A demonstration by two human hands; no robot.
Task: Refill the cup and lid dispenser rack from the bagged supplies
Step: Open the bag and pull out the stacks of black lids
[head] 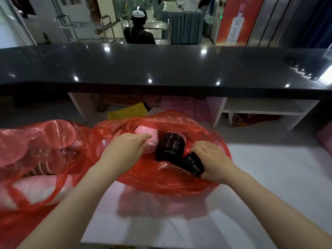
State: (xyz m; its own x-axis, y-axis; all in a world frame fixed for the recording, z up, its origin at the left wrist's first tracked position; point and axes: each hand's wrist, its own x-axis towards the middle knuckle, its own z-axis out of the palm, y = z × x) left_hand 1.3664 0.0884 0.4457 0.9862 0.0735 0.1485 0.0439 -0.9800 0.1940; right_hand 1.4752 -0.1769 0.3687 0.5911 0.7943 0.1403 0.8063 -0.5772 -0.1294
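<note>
While both bare forearms reach forward over the white work surface (269, 177), the hands work inside the open mouth of a translucent red plastic bag (161, 180) lying on it. Right hand (213, 160): fingers curled over a short stack of black ribbed plastic lids (193, 163), gripping it at the bag's near right edge. Left hand (125, 150): fingers loosely bent and extended toward a stack of pale pink cups (149, 139) lying on its side; contact appears light, and a closed grip cannot be confirmed. Between the two hands lies a taller stack of black lids (170, 147), untouched. At left, well apart from the hands, a second red plastic bag (36, 150) holds further supplies seen dimly through the film. Beyond, a glossy black counter (161, 69) spans the view; white shelving (260, 108) stands beneath it. No dispenser rack is in view. Judged step: drawing supplies out of the bag. The next move likely calls for lifting the gripped lids clear without snagging the thin film, then locating the rack.
</note>
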